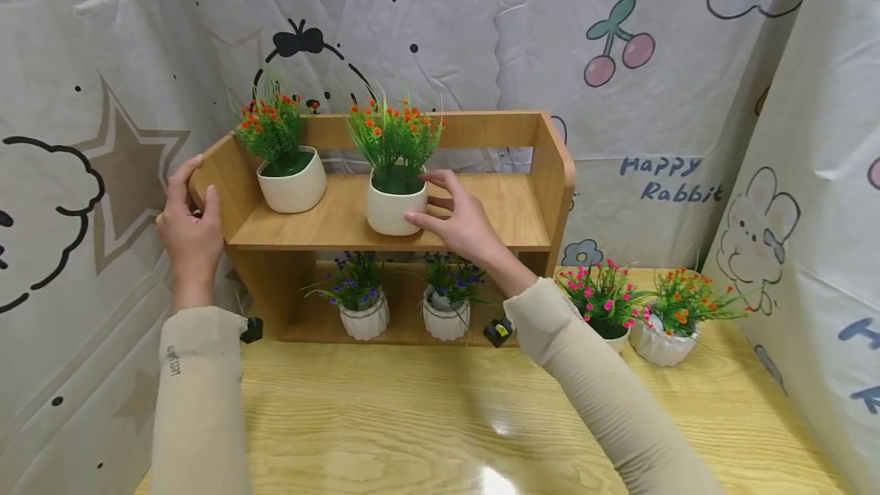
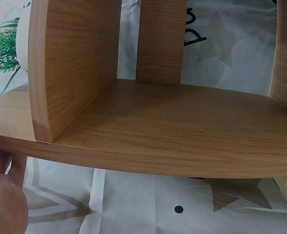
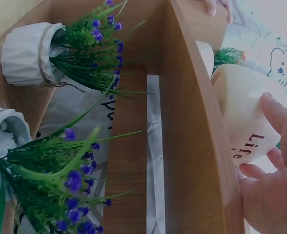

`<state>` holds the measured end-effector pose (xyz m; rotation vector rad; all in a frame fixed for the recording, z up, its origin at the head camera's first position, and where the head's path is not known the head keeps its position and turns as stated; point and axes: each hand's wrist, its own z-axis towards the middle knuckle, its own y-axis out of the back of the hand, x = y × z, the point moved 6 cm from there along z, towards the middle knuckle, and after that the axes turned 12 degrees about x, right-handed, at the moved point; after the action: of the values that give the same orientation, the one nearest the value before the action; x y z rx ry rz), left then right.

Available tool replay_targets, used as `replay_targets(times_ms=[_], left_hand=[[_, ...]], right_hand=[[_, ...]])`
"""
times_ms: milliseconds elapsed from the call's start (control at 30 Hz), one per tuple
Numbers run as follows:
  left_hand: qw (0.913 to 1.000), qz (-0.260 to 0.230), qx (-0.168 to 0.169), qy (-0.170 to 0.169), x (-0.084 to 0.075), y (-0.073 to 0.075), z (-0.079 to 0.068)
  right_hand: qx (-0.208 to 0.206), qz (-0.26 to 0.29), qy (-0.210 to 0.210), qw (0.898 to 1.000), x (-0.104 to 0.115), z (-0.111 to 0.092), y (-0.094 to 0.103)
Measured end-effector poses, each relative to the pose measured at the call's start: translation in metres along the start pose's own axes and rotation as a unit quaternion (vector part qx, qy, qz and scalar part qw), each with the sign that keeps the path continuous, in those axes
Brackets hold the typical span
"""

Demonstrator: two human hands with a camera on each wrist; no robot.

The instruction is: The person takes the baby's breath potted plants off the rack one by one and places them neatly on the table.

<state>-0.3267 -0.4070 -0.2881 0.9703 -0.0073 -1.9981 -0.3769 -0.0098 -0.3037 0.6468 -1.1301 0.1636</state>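
A two-tier wooden shelf [image 1: 474, 208] stands on the table. My left hand [image 1: 189, 231] grips the edge of its left side panel; the left wrist view catches only part of this hand [image 2: 7, 200] at its left edge. Near the middle of the upper tier, my right hand [image 1: 464, 220] holds a white flowerpot [image 1: 392, 212] of orange-flowered greenery between thumb and fingers. Dark red lettering marks this pot [image 3: 251, 112] in the right wrist view. Whether its base touches the board I cannot tell. Another white pot [image 1: 296, 188] with orange flowers sits at the upper tier's left end.
Two ribbed white pots with purple flowers, one left [image 1: 364, 318] and one right [image 1: 447, 319], stand on the lower tier. Right of the shelf are a pink-flowered plant [image 1: 601, 292] and an orange-flowered pot [image 1: 663, 344] on the wooden table [image 1: 385, 418]. Printed curtains [image 1: 440, 37] hang behind.
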Motion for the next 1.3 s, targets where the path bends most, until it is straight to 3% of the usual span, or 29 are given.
replay_targets(times_ms=[400,567,767,1300], left_hand=[[0.9999,-0.008,0.012,-0.006,-0.003,0.000,0.001],[1.0000,-0.005,0.001,0.000,-0.001,0.003,0.000],[1.0000,0.000,-0.001,-0.001,0.000,0.001,0.000],[1.0000,-0.002,-0.001,-0.009,-0.002,0.002,0.001]], right_hand=[[0.023,0.029,0.034,0.999,0.002,-0.067,0.009],[0.017,0.028,0.044,0.998,0.004,-0.093,0.018],[-0.004,0.045,0.041,0.998,0.000,-0.125,0.031],[-0.072,0.014,0.033,0.997,-0.025,-0.216,0.049]])
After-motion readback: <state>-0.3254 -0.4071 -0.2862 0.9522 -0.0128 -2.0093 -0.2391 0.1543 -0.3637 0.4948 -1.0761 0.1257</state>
